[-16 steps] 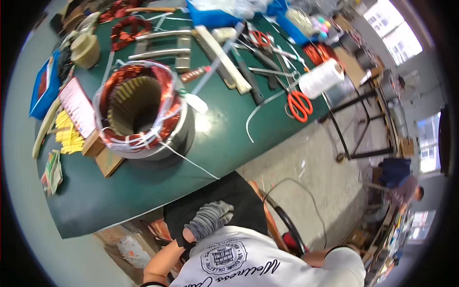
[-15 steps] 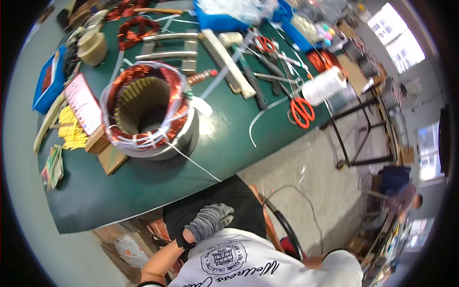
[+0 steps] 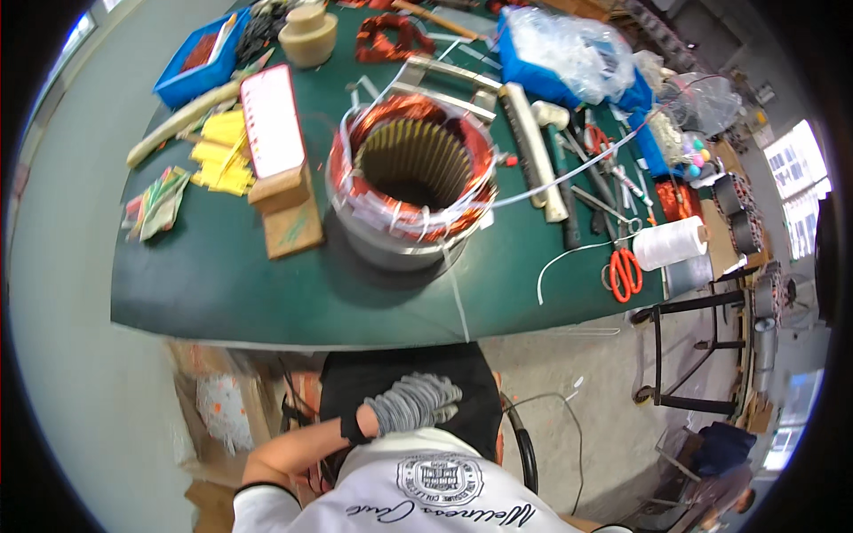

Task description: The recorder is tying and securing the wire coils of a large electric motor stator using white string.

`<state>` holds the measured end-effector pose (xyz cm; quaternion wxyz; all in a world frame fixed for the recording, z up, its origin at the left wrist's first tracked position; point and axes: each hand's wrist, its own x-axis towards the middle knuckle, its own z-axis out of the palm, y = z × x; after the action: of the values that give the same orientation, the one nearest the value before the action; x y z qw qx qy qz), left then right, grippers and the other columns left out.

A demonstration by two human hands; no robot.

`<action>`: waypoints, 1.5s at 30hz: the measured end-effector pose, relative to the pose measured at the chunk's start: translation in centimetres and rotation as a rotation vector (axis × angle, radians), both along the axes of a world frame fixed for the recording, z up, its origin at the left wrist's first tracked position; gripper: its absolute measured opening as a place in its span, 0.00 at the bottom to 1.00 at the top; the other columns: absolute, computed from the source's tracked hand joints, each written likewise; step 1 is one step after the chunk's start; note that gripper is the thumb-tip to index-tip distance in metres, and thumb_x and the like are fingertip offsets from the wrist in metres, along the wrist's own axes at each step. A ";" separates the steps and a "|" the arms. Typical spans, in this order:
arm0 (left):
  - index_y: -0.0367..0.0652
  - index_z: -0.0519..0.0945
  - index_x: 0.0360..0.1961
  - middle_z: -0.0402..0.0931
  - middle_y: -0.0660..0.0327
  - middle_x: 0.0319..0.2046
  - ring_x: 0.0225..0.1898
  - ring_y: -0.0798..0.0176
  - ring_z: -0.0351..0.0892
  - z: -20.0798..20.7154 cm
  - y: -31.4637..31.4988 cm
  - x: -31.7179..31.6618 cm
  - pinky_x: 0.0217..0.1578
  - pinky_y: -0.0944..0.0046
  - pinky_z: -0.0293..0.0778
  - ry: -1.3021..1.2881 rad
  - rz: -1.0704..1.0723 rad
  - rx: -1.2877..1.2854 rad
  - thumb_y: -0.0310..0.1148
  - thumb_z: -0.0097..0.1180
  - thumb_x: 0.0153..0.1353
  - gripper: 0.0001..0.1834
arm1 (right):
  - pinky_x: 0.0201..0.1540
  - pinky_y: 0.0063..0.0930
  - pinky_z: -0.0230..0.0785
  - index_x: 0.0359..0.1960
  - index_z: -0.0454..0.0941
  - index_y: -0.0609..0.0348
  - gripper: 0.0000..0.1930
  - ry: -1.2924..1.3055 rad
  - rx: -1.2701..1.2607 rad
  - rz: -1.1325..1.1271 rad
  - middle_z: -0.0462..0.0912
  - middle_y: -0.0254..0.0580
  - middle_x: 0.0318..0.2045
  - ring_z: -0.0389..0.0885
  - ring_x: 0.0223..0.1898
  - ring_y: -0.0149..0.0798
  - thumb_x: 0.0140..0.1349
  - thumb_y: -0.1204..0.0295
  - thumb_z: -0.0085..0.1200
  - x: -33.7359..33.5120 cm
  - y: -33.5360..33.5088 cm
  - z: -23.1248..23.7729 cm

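My left hand (image 3: 415,403), in a grey knitted glove, rests on the black cloth (image 3: 355,373) over my lap. Its fingers lie loosely stretched, with nothing visible in them. My right hand is out of view. Ahead of me on the green table (image 3: 204,298) stands a motor stator (image 3: 391,246), a grey metal cylinder with a ring of copper windings (image 3: 355,182) at its top. White lacing cord binds the windings, and one loose end (image 3: 458,298) hangs down to the table's front edge. Neither hand touches the stator.
Left of the stator are wooden blocks (image 3: 293,231), a red-edged card (image 3: 274,124) and yellow strips (image 3: 222,155). To its right lie a mallet (image 3: 560,160), red-handled scissors (image 3: 625,275) and a white thread spool (image 3: 671,244). Blue bins (image 3: 533,67) stand farther back.
My view has swung left and levelled, so the table and stator sit farther right in the picture. My left hand stays on my lap.
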<state>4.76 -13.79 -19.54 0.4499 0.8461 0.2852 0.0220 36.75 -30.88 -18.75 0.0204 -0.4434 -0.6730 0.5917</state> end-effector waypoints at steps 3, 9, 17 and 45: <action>0.40 0.75 0.44 0.74 0.52 0.37 0.37 0.49 0.73 3.2 0.8 -2.5 0.38 0.55 0.70 -0.194 0.086 0.058 0.40 0.52 0.56 0.18 | 0.38 0.33 0.67 0.32 0.78 0.58 0.12 0.148 -0.116 -0.106 0.79 0.40 0.34 0.76 0.37 0.40 0.57 0.64 0.45 -2.2 -0.7 2.2; 0.37 0.75 0.41 0.75 0.49 0.41 0.46 0.47 0.73 11.3 4.1 -6.4 0.48 0.54 0.68 -0.244 0.140 0.101 0.34 0.51 0.53 0.16 | 0.47 0.30 0.66 0.54 0.67 0.60 0.16 -0.518 0.974 -0.448 0.76 0.44 0.42 0.75 0.42 0.37 0.65 0.73 0.39 3.2 19.8 10.8; 0.41 0.77 0.40 0.73 0.54 0.45 0.48 0.50 0.71 16.0 5.3 -7.5 0.50 0.57 0.66 -0.333 0.495 0.503 0.25 0.52 0.50 0.13 | 0.40 0.29 0.66 0.39 0.75 0.59 0.09 -0.293 0.979 -0.470 0.77 0.41 0.31 0.75 0.34 0.37 0.62 0.70 0.45 1.4 29.5 15.2; 0.41 0.75 0.46 0.71 0.52 0.46 0.53 0.47 0.66 18.7 12.2 -5.5 0.56 0.52 0.60 -0.212 0.552 1.081 0.30 0.59 0.45 0.23 | 0.30 0.23 0.58 0.25 0.73 0.58 0.08 -0.237 0.430 -0.891 0.67 0.29 0.23 0.64 0.28 0.24 0.58 0.68 0.53 8.9 21.2 7.5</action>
<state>-0.72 -1.63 -0.85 -0.0390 0.8426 0.3960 0.3630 45.62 -9.66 -11.21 0.2852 -0.7373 -0.5226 0.3193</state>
